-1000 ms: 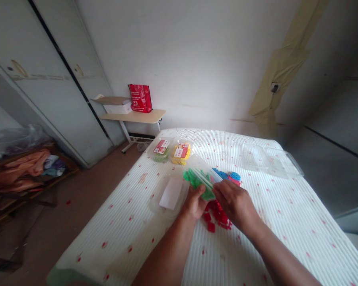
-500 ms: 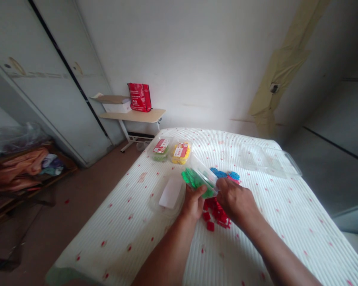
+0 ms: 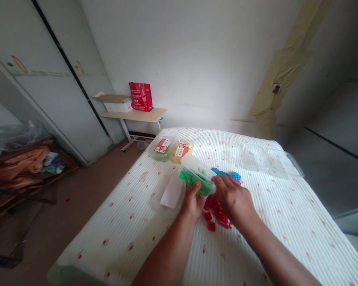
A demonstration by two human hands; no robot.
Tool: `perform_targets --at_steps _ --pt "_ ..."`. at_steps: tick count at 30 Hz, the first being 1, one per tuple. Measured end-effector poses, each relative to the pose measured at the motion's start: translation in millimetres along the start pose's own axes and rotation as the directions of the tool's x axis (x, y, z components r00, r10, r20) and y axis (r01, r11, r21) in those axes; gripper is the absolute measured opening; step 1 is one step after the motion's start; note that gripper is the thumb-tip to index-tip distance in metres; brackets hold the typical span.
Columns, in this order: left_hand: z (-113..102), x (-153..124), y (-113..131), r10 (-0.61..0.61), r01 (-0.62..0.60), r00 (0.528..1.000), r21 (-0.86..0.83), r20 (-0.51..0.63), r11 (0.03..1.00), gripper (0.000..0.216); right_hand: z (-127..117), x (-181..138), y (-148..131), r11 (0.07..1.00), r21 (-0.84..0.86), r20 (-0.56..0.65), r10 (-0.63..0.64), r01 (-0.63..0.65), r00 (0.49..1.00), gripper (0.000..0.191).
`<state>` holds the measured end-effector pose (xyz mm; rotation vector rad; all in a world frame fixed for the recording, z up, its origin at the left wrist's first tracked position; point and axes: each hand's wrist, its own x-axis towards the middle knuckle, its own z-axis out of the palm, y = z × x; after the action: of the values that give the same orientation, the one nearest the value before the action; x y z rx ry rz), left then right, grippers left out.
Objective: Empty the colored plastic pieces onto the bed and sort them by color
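A clear plastic box of green pieces [image 3: 194,176] is held tilted above the white bed cover [image 3: 286,222]. My left hand [image 3: 192,201] grips its near left edge from below. My right hand [image 3: 233,197] closes on the box's right end. Under the hands lies a heap of red pieces [image 3: 216,215]. Blue pieces [image 3: 228,174] lie just behind the right hand. A clear lid with a white label [image 3: 170,193] rests on the cover to the left of my left hand.
Two closed clear boxes, one with green contents [image 3: 161,148] and one with yellow [image 3: 181,151], stand further back. An open empty clear container [image 3: 270,159] lies at the back right. A small side table with a red bag [image 3: 140,97] stands beyond the bed's far left corner.
The box of green pieces has tipped a little further to the left and moved slightly left and down in my hands. My right hand has slid along its right end.
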<state>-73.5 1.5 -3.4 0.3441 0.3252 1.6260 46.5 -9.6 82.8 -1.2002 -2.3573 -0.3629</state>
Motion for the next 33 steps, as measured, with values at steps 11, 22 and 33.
perform_targets --at_steps 11,22,33 --pt "-4 -2 3 -0.090 0.090 0.996 -0.002 0.018 0.996 0.050 13 -10 26 0.983 0.159 -0.039 -0.083 0.088 0.996 0.019" --pt "-4 -4 3 -0.160 0.159 0.987 0.038 0.001 0.986 0.041 -3 -17 27 0.967 0.103 -0.052 -0.228 0.232 0.972 0.021" --pt "-9 -1 5 -0.201 0.204 0.978 0.042 -0.053 0.978 0.045 -12 -16 30 0.923 0.230 -0.002 -0.315 0.307 0.949 0.022"
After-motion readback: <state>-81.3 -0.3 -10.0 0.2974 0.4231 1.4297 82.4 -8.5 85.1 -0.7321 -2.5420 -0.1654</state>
